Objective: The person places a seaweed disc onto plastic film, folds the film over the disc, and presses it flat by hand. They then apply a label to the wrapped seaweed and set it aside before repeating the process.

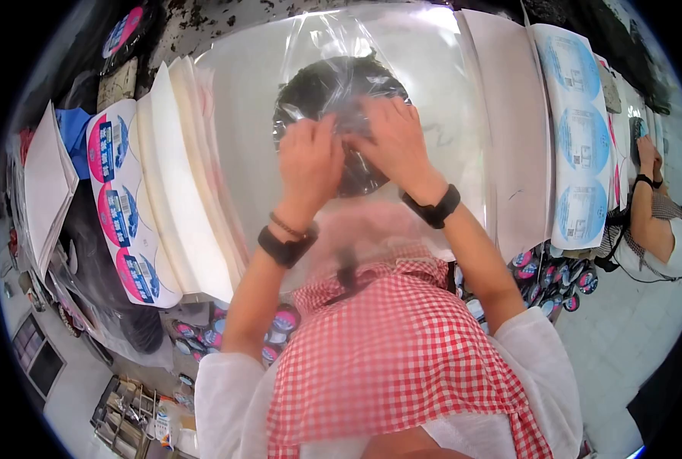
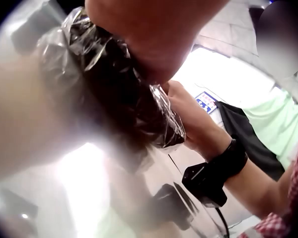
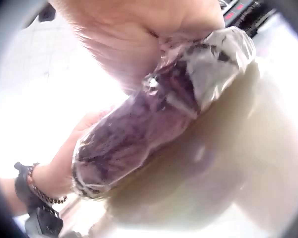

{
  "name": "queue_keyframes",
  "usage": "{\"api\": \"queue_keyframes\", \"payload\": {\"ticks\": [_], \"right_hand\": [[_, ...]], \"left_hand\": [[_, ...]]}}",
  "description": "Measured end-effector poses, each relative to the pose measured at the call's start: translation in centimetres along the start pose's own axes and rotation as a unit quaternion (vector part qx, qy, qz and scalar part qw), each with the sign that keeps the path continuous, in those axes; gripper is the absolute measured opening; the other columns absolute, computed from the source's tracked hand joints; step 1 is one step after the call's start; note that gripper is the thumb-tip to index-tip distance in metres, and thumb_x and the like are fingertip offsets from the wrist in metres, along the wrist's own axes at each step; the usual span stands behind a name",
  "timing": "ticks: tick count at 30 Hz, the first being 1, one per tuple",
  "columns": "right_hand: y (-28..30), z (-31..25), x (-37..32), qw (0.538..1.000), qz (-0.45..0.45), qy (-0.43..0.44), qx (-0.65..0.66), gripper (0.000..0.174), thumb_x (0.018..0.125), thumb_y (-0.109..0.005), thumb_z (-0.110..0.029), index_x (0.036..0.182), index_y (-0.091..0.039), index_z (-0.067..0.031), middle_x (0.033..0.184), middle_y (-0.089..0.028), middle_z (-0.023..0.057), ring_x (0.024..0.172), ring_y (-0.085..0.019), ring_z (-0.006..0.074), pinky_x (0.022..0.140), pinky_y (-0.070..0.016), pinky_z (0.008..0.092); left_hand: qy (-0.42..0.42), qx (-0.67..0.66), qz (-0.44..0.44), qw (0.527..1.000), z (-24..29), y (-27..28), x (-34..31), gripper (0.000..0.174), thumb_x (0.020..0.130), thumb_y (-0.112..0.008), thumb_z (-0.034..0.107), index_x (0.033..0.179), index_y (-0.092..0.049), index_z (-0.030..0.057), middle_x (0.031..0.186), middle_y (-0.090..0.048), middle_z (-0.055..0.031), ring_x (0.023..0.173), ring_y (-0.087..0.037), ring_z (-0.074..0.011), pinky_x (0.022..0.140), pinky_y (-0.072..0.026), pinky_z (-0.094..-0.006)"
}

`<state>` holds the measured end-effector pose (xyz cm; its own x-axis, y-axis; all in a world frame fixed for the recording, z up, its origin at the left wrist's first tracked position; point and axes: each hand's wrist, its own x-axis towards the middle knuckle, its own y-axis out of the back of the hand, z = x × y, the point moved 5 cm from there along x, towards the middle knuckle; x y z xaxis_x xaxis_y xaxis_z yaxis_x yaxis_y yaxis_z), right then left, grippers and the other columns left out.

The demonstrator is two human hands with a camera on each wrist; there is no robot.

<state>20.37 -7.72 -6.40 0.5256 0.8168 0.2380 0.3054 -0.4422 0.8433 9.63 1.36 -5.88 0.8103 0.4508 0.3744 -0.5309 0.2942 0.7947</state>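
A dark, round cake that looks like dried seaweed sits in a clear plastic bag (image 1: 310,88) on the pale, shiny worktop. My left hand (image 1: 309,162) grips the near left part of the bag, its fingers bent over the film. On the right side, my right hand (image 1: 398,145) holds the bag with thumb and fingers close to the left hand; its fingertips are blurred. Crinkled film (image 2: 164,119) shows beside my right hand in the left wrist view. In the right wrist view the wrapped cake (image 3: 134,129) lies below my right palm, hiding the fingertips.
Stacks of pale sheets (image 1: 180,176) stand to the left and right of the worktop. Beyond them are pink and blue label sheets (image 1: 119,206) and light blue round labels (image 1: 578,130). Several labelled round packs (image 1: 284,317) lie below the table edge. Another person's arm (image 1: 647,199) shows far right.
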Motion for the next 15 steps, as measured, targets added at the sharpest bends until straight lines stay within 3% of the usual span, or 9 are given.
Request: {"api": "queue_keyframes", "payload": {"ticks": [1,3,5,7,8,11,13,15], "right_hand": [[0.2,-0.1,0.4,0.998,-0.008,0.037,-0.047,0.071,0.069,-0.078,-0.027,0.127,-0.046,-0.0017,0.105,-0.057,0.0134,0.096,-0.053,0.0311,0.080,-0.0435,0.0435],[0.2,0.4,1.4,0.994,0.030,0.109,-0.008,0.072,0.068,-0.079,-0.026,0.128,-0.047,-0.0030,0.102,-0.058,0.0116,0.093,-0.054,0.0309,0.079,-0.0444,0.0429],[0.5,0.8,1.9,0.992,0.037,0.100,0.063,0.069,0.067,-0.080,-0.026,0.125,-0.049,-0.0038,0.100,-0.059,0.0103,0.092,-0.055,0.0312,0.079,-0.0451,0.0428],[0.5,1.0,1.7,0.986,0.014,0.013,0.167,0.063,0.066,-0.080,-0.025,0.119,-0.052,-0.0041,0.100,-0.059,0.0095,0.091,-0.055,0.0321,0.079,-0.0455,0.0431],[0.1,1.3,1.7,0.988,0.010,-0.011,0.156,0.054,0.064,-0.081,-0.023,0.110,-0.057,-0.0052,0.096,-0.058,0.0082,0.088,-0.055,0.0305,0.077,-0.0451,0.0421],[-0.1,1.2,1.4,0.994,0.003,0.078,0.080,0.049,0.062,-0.081,-0.020,0.105,-0.061,-0.0062,0.089,-0.055,0.0080,0.085,-0.054,0.0288,0.074,-0.0444,0.0411],[0.0,0.9,1.3,0.993,0.028,0.086,0.076,0.043,0.062,-0.080,-0.019,0.098,-0.062,-0.0062,0.090,-0.053,0.0078,0.084,-0.054,0.0280,0.073,-0.0439,0.0405],[0.4,0.8,1.4,0.994,0.025,0.090,0.065,0.042,0.062,-0.080,-0.021,0.097,-0.062,-0.0056,0.096,-0.056,0.0079,0.088,-0.055,0.0286,0.077,-0.0455,0.0416]], "left_hand": [[-0.049,0.047,0.018,0.998,0.5,0.5,0.7,0.028,0.079,-0.063,0.005,0.106,-0.058,0.0002,0.098,-0.056,-0.0154,0.086,-0.054,-0.0320,0.076,-0.0448,-0.0404],[-0.103,0.064,-0.008,0.993,0.1,0.4,1.8,0.026,0.078,-0.064,0.004,0.102,-0.058,0.0004,0.096,-0.056,-0.0140,0.084,-0.053,-0.0302,0.073,-0.0442,-0.0389],[-0.096,0.012,-0.033,0.995,-0.7,0.3,2.0,0.025,0.077,-0.064,0.004,0.100,-0.058,0.0005,0.098,-0.056,-0.0142,0.086,-0.053,-0.0299,0.076,-0.0433,-0.0394],[-0.031,-0.111,-0.058,0.992,-2.1,-0.9,-0.1,0.025,0.076,-0.064,0.005,0.098,-0.057,0.0003,0.104,-0.055,-0.0158,0.094,-0.053,-0.0312,0.085,-0.0423,-0.0418],[0.046,-0.138,-0.115,0.983,-2.6,-1.2,0.0,0.034,0.073,-0.067,0.008,0.104,-0.057,-0.0006,0.115,-0.053,-0.0188,0.106,-0.051,-0.0355,0.098,-0.0374,-0.0455],[-0.030,-0.074,0.054,0.995,-0.5,1.3,2.1,0.043,0.071,-0.069,0.012,0.111,-0.057,-0.0003,0.123,-0.052,-0.0202,0.112,-0.050,-0.0383,0.101,-0.0367,-0.0446],[-0.084,-0.018,0.019,0.996,-0.1,1.8,3.9,0.049,0.066,-0.068,0.015,0.113,-0.059,0.0020,0.130,-0.050,-0.0197,0.113,-0.051,-0.0391,0.097,-0.0410,-0.0444],[-0.095,-0.106,-0.067,0.988,-1.4,-0.1,4.0,0.048,0.065,-0.067,0.015,0.110,-0.059,0.0029,0.130,-0.051,-0.0191,0.115,-0.050,-0.0382,0.097,-0.0405,-0.0452]]}}
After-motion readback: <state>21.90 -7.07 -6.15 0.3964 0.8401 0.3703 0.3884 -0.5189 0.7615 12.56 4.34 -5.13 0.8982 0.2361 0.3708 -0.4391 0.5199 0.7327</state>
